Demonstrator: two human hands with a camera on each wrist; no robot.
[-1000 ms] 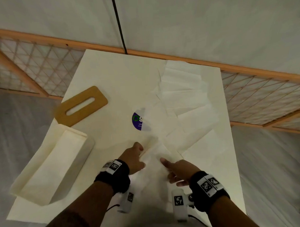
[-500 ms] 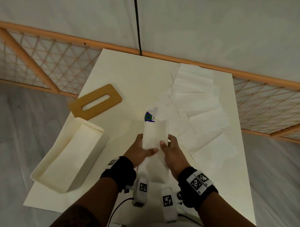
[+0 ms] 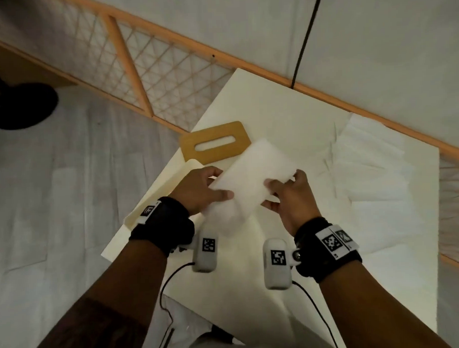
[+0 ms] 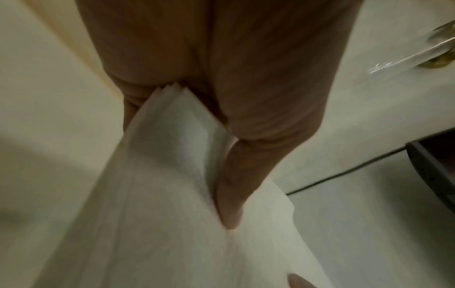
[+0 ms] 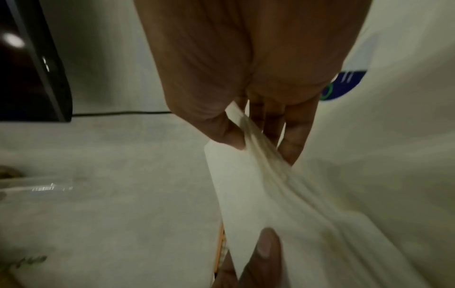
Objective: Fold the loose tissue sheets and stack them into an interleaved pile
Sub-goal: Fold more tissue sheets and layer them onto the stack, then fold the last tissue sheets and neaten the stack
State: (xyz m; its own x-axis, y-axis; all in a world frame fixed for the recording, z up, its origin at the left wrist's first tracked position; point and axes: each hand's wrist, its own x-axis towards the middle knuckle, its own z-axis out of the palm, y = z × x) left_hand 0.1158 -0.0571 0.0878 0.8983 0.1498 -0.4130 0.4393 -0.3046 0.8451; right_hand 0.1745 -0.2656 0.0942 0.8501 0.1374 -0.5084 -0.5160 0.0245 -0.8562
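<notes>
A folded stack of white tissue (image 3: 252, 181) is held above the table, tilted from near left up to far right. My left hand (image 3: 200, 188) pinches its left edge, thumb lying across the top. My right hand (image 3: 289, 192) pinches its right edge between thumb and fingers. In the left wrist view the layered tissue stack (image 4: 172, 194) runs out from under my thumb (image 4: 231, 194). In the right wrist view the tissue stack (image 5: 283, 204) is pinched between my thumb (image 5: 231, 136) and fingers. More loose tissue sheets (image 3: 373, 163) lie overlapped along the right side of the table.
A cream open box (image 3: 156, 202) sits at the table's left edge, partly behind my left hand. A brown wooden lid with a slot (image 3: 214, 145) lies beyond it. A wooden lattice rail (image 3: 141, 62) and a black cable (image 3: 304, 38) run behind the cream table (image 3: 286, 114).
Both hands lifted the tissue stack off the table and carried it left toward the box and lid. The head view swung left as well.
</notes>
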